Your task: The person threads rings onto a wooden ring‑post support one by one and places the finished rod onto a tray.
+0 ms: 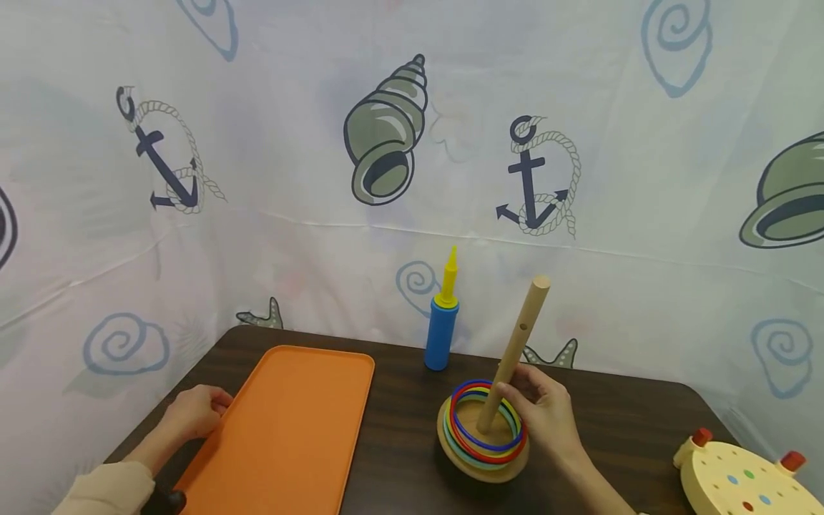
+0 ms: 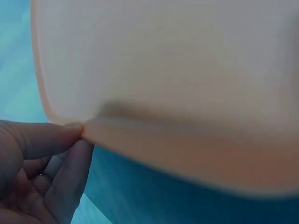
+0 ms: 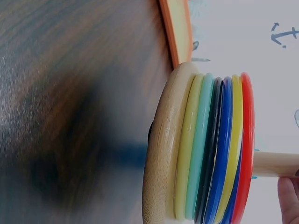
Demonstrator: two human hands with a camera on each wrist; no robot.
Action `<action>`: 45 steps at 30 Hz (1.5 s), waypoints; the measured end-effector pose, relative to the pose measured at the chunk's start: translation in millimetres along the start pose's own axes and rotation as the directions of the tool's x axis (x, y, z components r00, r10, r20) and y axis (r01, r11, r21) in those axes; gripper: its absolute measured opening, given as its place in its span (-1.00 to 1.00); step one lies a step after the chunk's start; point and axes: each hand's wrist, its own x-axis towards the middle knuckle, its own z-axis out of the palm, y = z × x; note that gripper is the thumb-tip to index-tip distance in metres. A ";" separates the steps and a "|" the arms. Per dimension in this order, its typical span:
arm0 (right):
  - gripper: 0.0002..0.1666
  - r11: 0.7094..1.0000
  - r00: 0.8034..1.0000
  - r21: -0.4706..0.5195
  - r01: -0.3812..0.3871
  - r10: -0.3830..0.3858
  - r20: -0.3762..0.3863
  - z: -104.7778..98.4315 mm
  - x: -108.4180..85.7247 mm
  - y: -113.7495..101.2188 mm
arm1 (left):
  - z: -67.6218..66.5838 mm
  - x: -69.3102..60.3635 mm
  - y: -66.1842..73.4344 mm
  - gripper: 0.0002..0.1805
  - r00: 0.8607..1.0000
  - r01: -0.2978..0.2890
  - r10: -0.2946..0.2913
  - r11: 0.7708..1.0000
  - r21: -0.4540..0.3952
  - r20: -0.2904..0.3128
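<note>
My left hand (image 1: 193, 413) pinches the left rim of an orange tray (image 1: 290, 429); in the left wrist view, thumb and finger meet on the tray's edge (image 2: 187, 158). With my right hand (image 1: 543, 411) I grip a wooden peg (image 1: 521, 329) that leans to the right. The peg rises from a round wooden base (image 1: 492, 474), which looks tilted over the tabletop. Several coloured rings (image 3: 247, 140) lie stacked around the peg on that base: red, yellow, blue, dark, mint green. Only fingertips of the right hand show in the right wrist view.
A blue and yellow hand pump (image 1: 441, 329) stands upright at the back of the dark wooden table (image 1: 399, 429). At the right front corner is a cream round board (image 1: 747, 479) with red-tipped pegs and coloured dots. A patterned cloth (image 1: 290, 143) hangs behind the table.
</note>
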 end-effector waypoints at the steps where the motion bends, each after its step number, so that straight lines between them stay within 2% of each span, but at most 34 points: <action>1: -0.77 1.000 1.000 -0.007 0.002 -0.002 -0.006 -1.6 0.4 -0.4 | 3.0 -1.0 3.7 -0.66 1.000 -0.004 0.004 1.000 -0.026 0.008; 6: -0.78 0.999 1.000 -0.035 -0.001 0.001 -0.016 -7.0 2.0 -0.7 | 21.5 -7.5 27.7 -0.62 0.997 0.011 0.003 0.981 -0.191 0.073; 13: -0.81 0.999 1.000 -0.024 -0.025 0.025 -0.009 -12.7 3.4 -0.8 | 50.1 -22.3 72.3 -0.61 0.989 0.011 0.037 0.949 -0.314 0.145; 16: -0.80 0.999 1.000 -0.031 -0.017 0.016 -0.006 -14.5 4.1 -0.2 | 60.4 -29.0 89.9 -0.56 0.979 -0.012 0.089 0.921 -0.389 0.181; 21: -0.78 0.999 1.000 -0.037 0.003 -0.003 0.001 -14.8 5.2 -1.5 | 77.4 -34.8 114.0 -0.47 0.951 -0.059 0.202 0.862 -0.504 0.234; 28: -0.74 1.000 1.000 -0.007 0.008 -0.008 0.024 -9.5 5.7 -2.9 | 103.2 -37.2 149.1 -0.38 0.934 -0.070 0.258 0.811 -0.581 0.248; 32: -0.73 1.000 0.999 -0.001 0.007 -0.007 0.042 -3.9 6.0 -0.8 | 113.0 -36.6 162.8 -0.36 0.926 -0.076 0.286 0.782 -0.619 0.248; 38: -0.72 0.999 0.997 -0.021 -0.044 0.045 0.069 5.6 3.7 4.1 | 121.5 -33.7 176.6 -0.36 0.925 -0.091 0.300 0.773 -0.628 0.235; 45: -0.73 0.997 0.993 -0.027 -0.066 0.069 0.092 14.9 0.1 12.5 | 128.2 -30.6 185.3 -0.37 0.921 -0.089 0.308 0.763 -0.641 0.239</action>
